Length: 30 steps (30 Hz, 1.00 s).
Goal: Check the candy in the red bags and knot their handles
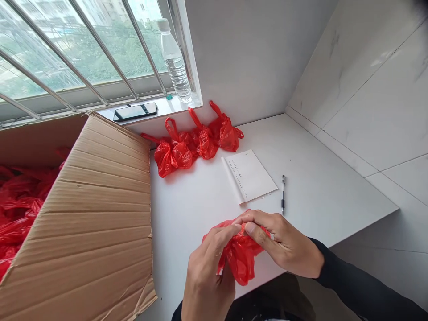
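A crumpled red plastic bag (241, 263) is held between my two hands over the front edge of the white table (187, 209). My left hand (210, 267) grips its left side, with the fingers bent around it. From the right, my right hand (284, 243) pinches the top of the bag between thumb and fingers. What the bag contains cannot be seen. Beyond my hands lie a notebook (252, 174) with handwriting and a pen (283, 194). Several tied red bags (207, 142) sit in a row against the wall.
On the left stands an open cardboard box (100, 214) holding many red bags (20, 214). A water bottle (177, 71) and a phone (135, 111) rest on the sill by the barred window. A tiled wall (377, 102) borders the table on the right.
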Motion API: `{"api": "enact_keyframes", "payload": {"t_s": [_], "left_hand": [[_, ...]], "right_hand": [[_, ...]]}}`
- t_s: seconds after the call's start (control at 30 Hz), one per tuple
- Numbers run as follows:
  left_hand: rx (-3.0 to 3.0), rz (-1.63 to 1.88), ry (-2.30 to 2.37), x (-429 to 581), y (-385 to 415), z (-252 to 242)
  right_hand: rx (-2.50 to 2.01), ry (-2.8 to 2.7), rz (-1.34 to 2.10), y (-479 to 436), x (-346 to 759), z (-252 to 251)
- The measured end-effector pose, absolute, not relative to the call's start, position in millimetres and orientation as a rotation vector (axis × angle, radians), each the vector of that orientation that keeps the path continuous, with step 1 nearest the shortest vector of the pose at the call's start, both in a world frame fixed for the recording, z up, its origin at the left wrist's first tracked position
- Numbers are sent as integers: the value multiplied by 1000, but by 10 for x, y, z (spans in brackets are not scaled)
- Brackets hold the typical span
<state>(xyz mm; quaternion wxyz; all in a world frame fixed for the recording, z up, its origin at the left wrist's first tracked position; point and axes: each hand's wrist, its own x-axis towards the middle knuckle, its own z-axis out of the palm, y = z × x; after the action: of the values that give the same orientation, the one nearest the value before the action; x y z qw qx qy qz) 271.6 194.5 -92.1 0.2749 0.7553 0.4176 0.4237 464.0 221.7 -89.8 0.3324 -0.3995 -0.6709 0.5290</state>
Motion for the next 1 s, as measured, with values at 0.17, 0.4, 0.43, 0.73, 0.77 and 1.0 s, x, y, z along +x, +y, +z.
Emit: {"api": "enact_keyframes", "payload": {"t_s": [0.17,0.4,0.43,0.73,0.77,1.0], "left_hand": [[2077,1243,1121,2736,1910,-1019],[2049,1291,1165,2749,1907,-1041],[2042,1278,1170,2744,1909,-1038],[2006,1175,1072,2694,1896,-1020],[2018,1167,1071,2688,1896,-1025],[1969,1231,1384,2526,1891,-1088]], "right_hand": [[-966,-1752,1627,2248,4665,-890],[-1003,-1771,1618,2251,4662,-910],[-1012,-1769,1597,2246,4658,-905],[-1054,-1813,1353,2218,4652,-894],[-1067,-1830,1307,2213,4656,-894],[-1215,-1884,1160,2170,4719,-895]]}}
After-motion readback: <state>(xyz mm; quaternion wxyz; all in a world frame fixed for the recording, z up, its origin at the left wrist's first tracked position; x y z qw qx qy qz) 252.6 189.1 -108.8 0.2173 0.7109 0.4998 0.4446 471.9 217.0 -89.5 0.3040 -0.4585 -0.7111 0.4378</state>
